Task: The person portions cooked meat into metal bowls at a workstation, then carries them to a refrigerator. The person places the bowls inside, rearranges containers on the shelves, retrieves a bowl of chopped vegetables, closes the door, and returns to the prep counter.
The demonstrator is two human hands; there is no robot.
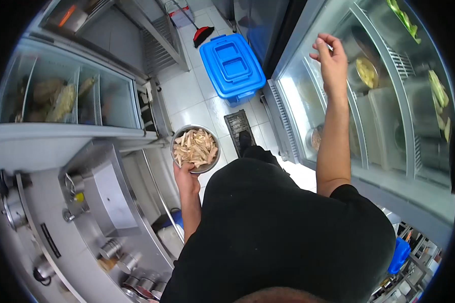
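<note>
My left hand [186, 178] grips the rim of a round metal bowl [217, 157], thumb over the near edge. Pale, elongated pieces of food [196, 147], possibly chicken feet, fill the bowl. My right hand [330, 59] is raised at the front of an upright fridge [361, 177] on the right. Its fingers are loosely bent and apart, and I see nothing between them. Behind that hand, a metal bowl with yellowish pieces [367, 72] sits on a fridge shelf. Long green vegetables [439, 93] lie farther right inside.
A blue lidded bin [232, 65] stands on the tiled floor ahead, with a red-and-black broom [203, 35] behind it. A dark floor grate [236, 129] lies near my foot. To the left are a glass-fronted cabinet [60, 93], a steel sink [111, 194] and several metal pots [129, 262].
</note>
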